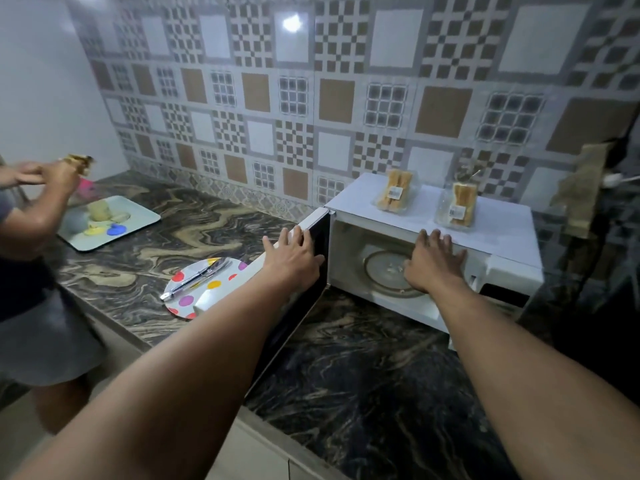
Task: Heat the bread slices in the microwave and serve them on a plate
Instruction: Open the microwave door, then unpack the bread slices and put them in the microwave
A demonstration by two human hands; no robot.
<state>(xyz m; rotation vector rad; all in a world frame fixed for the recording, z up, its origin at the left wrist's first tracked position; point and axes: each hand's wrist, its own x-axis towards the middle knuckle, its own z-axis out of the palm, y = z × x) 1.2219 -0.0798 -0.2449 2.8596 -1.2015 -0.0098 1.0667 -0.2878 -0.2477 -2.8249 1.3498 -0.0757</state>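
A white microwave (498, 237) stands on the marble counter with its door (304, 296) swung open to the left. My left hand (291, 258) grips the top edge of that door. My right hand (433, 261) reaches into the cavity with fingers spread, over the glass turntable (381, 268); nothing shows in it. Two clear packets of bread slices (396, 194) (459, 206) sit on top of the microwave. A polka-dot plate (194, 292) with metal tongs (197, 277) lies on the counter left of the door.
Another person (31, 237) stands at the far left, hands busy with a small item above a pale tray (138, 216) holding food and coloured blobs. Patterned tiles back the counter. Dark objects crowd the right edge beside the microwave.
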